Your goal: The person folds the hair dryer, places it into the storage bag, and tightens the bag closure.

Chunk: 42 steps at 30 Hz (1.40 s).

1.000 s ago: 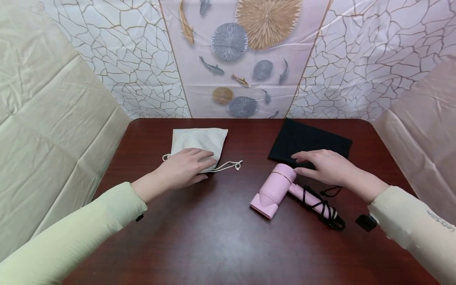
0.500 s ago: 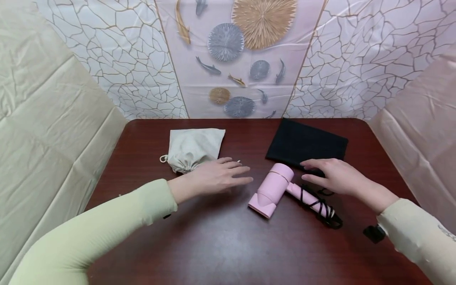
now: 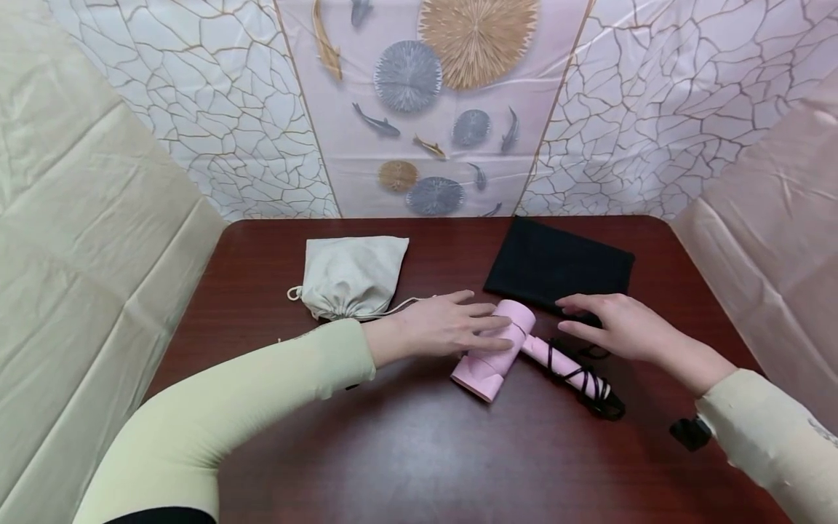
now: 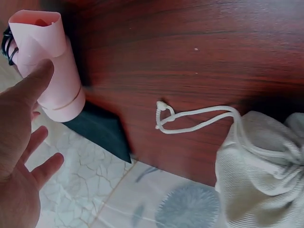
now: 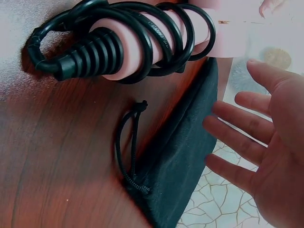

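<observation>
A pink hair dryer (image 3: 517,317) lies on the table, its handle (image 3: 566,364) wound with a black cord (image 5: 164,40). My left hand (image 3: 441,325) is over the dryer's barrel (image 4: 61,78), fingers spread and fairly straight; whether they touch it I cannot tell. My right hand (image 3: 618,325), fingers relaxed and holding nothing, hovers between the handle and the black drawstring pouch (image 3: 556,262). In the right wrist view the right palm (image 5: 285,142) faces the pouch (image 5: 185,152).
A cream drawstring bag (image 3: 353,273) lies at the back left, its white cord (image 4: 199,111) stretching toward the middle. The dark red table (image 3: 406,458) is bordered by patterned cloth (image 3: 229,94) behind and plain cloth hangings at both sides.
My left hand has moved right, from the cream bag to over the pink dryer. My right hand has drawn slightly away from the dryer. The view has shifted a little.
</observation>
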{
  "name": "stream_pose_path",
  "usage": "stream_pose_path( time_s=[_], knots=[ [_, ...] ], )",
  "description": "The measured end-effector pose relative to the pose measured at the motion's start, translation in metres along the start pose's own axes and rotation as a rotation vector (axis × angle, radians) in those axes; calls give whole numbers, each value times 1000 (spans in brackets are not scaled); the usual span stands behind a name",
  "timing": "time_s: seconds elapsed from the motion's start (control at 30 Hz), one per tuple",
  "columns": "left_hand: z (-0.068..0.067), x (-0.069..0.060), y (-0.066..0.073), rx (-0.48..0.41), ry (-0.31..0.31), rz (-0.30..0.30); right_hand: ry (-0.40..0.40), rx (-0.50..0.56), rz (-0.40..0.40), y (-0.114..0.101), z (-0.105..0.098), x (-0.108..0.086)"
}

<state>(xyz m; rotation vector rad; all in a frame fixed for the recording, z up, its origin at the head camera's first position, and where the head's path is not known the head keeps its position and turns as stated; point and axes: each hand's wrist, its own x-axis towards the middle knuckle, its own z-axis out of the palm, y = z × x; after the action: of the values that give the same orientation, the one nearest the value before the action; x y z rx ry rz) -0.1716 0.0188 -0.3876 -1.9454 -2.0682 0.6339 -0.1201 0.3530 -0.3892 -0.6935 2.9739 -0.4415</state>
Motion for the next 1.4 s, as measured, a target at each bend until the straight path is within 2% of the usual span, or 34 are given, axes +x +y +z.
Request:
stream_pose_path(
  time_s=[0.13, 0.23, 0.43, 0.6, 0.83, 0.93, 1.13, 1.27, 1.4],
  knots=[
    [0, 5, 1, -17, -9, 35, 4, 11, -10, 0, 3, 1],
    [0, 7, 3, -33, -41, 51, 5, 18, -16, 1, 5, 2],
    [2, 7, 6, -66, -110, 38, 2, 19, -15, 1, 7, 3],
    [5, 0, 9, -117, -112, 20, -4, 23, -9, 1, 6, 3],
    [9, -21, 15, -136, -58, -8, -20, 29, 0, 2, 5, 4],
    [11, -29, 19, -173, -37, -36, -27, 32, 4, 2, 5, 5],
    [17, -47, 31, -274, -14, -140, -27, 34, -7, 2, 5, 8],
    [19, -57, 40, -263, 28, -212, -32, 32, -12, 3, 5, 10],
    [19, -63, 45, -248, 76, -234, -41, 41, -16, 3, 5, 12]
  ],
)
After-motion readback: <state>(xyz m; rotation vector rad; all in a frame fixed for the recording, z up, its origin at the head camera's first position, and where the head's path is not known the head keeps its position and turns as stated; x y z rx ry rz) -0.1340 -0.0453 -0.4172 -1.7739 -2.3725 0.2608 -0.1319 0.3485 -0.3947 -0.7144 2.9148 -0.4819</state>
